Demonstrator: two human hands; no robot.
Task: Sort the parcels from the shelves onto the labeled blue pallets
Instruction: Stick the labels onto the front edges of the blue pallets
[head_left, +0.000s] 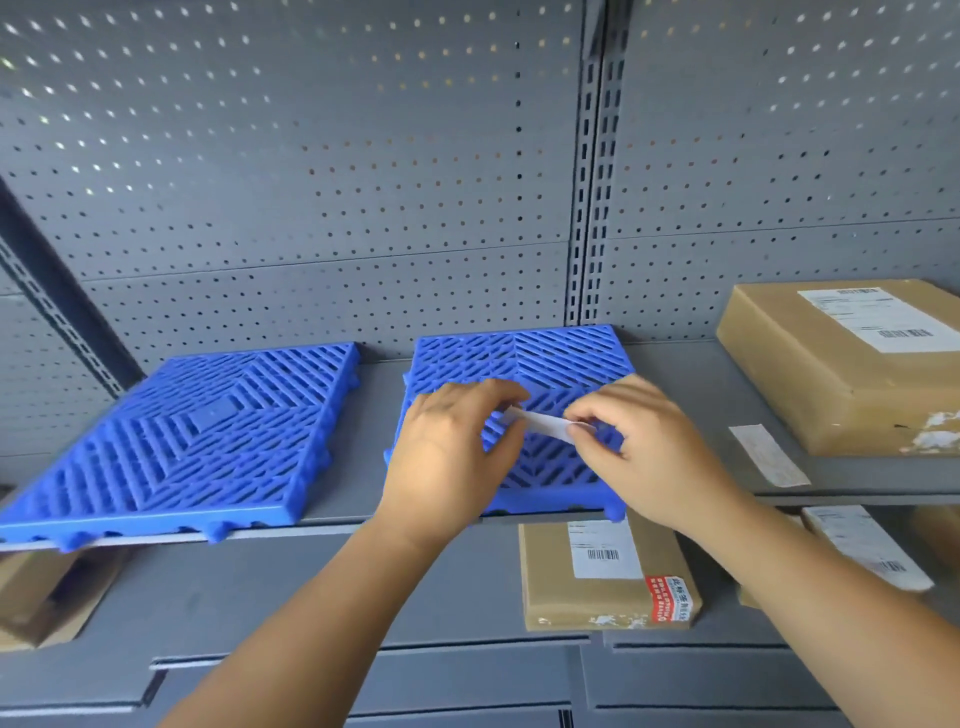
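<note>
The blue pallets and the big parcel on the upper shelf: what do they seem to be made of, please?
The blue pallets: apparently moulded plastic, slight gloss; uniform colour, slatted grid. The big parcel: probably cardboard, likely taped over, judging by its dull sheen and torn patches.

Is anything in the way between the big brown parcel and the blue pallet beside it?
A flat paper slip lies on the shelf between parcel and pallet; the left hand and right hand pinch a white strip above the pallet.
</note>
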